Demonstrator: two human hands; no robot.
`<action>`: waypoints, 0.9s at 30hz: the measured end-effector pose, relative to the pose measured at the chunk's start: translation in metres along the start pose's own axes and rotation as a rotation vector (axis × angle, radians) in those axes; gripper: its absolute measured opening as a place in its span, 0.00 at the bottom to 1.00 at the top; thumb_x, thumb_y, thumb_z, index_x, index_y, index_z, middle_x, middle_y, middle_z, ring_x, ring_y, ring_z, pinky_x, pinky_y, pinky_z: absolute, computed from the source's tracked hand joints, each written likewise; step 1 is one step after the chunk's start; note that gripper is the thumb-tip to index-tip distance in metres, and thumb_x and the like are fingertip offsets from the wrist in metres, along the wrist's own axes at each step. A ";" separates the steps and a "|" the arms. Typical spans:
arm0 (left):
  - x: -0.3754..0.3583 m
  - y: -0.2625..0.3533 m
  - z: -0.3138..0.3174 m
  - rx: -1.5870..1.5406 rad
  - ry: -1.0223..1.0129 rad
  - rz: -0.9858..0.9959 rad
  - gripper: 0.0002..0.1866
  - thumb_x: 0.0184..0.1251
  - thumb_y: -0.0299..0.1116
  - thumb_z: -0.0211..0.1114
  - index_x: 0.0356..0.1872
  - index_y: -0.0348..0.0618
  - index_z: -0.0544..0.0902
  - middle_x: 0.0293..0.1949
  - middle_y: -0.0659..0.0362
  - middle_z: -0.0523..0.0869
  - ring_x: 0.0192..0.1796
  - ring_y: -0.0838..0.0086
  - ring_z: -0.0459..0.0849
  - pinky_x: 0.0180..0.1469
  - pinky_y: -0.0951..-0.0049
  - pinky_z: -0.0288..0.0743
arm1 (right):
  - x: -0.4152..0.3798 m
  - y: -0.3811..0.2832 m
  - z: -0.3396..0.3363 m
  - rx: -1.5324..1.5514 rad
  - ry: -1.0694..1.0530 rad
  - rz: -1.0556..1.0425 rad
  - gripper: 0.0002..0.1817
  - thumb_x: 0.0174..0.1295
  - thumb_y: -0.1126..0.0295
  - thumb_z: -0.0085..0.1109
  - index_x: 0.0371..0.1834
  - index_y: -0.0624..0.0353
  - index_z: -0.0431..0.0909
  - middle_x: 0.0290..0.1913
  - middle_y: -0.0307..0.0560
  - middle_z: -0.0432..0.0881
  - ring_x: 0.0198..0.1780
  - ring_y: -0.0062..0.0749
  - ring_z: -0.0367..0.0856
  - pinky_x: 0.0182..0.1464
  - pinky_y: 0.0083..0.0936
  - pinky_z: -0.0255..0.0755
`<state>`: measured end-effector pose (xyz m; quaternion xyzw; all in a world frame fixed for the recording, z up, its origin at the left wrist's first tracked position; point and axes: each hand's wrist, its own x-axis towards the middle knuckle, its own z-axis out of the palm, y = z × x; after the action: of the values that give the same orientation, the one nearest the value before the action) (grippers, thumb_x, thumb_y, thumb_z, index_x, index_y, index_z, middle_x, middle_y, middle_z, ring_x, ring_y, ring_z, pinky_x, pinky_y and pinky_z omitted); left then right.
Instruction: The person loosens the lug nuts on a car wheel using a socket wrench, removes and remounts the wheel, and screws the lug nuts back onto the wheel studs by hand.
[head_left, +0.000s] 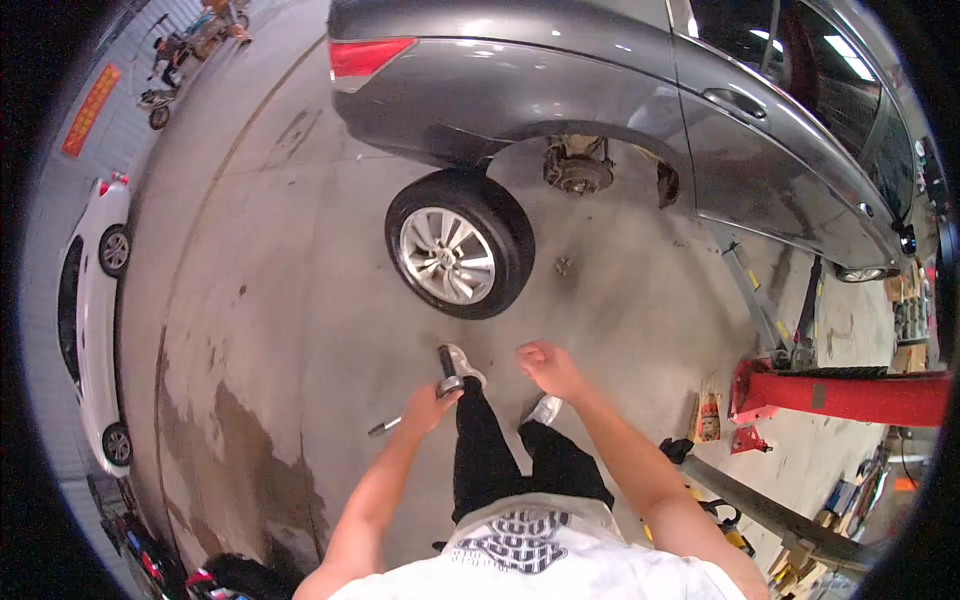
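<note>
My left hand (430,408) is wrapped round what looks like a ratchet wrench (386,426). Its silver handle sticks out to the left, and a dark socket (447,362) points away from me at the head. My right hand (550,368) is curled closed above the floor; whatever it may hold is hidden. Ahead of both hands, apart from them, a wheel (448,255) with a black tyre and silver spokes stands on the floor. Behind it, a grey car (520,75) has a bare brake hub (580,172) in its rear wheel arch.
Small pieces (564,266), perhaps wheel nuts, lie right of the wheel. A red lift arm (850,396) and post parts stand at the right, with a small box (707,416) nearby. A white car (93,320) is parked at the left. Wet patches (240,460) mark the floor.
</note>
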<state>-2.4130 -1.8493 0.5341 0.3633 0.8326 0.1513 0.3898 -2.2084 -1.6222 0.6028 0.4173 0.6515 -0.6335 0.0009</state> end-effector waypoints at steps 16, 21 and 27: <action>0.475 -0.272 0.147 0.286 -0.533 0.360 0.37 0.62 0.70 0.65 0.41 0.37 0.86 0.38 0.43 0.88 0.45 0.46 0.88 0.49 0.50 0.81 | 0.585 0.209 0.154 0.397 0.235 -0.126 0.25 0.74 0.56 0.60 0.66 0.61 0.74 0.59 0.46 0.82 0.60 0.34 0.77 0.67 0.30 0.66; 0.549 -0.464 0.265 0.558 -0.898 0.305 0.35 0.62 0.70 0.65 0.55 0.51 0.85 0.49 0.49 0.89 0.52 0.53 0.88 0.54 0.49 0.81 | 0.608 0.198 0.152 0.590 0.138 -0.036 0.22 0.74 0.52 0.61 0.55 0.61 0.75 0.48 0.40 0.76 0.54 0.28 0.71 0.58 0.29 0.65; 0.570 -0.491 0.278 0.737 -0.672 0.315 0.39 0.61 0.74 0.64 0.47 0.41 0.87 0.43 0.52 0.91 0.49 0.53 0.90 0.54 0.52 0.82 | 0.640 0.203 0.181 0.737 0.295 -0.384 0.32 0.75 0.50 0.59 0.67 0.67 0.69 0.63 0.49 0.78 0.63 0.31 0.74 0.67 0.29 0.64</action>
<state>-2.6878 -1.7848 -0.2168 0.6255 0.5948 -0.2199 0.4544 -2.6105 -1.4549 0.0605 0.3471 0.4410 -0.7458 -0.3589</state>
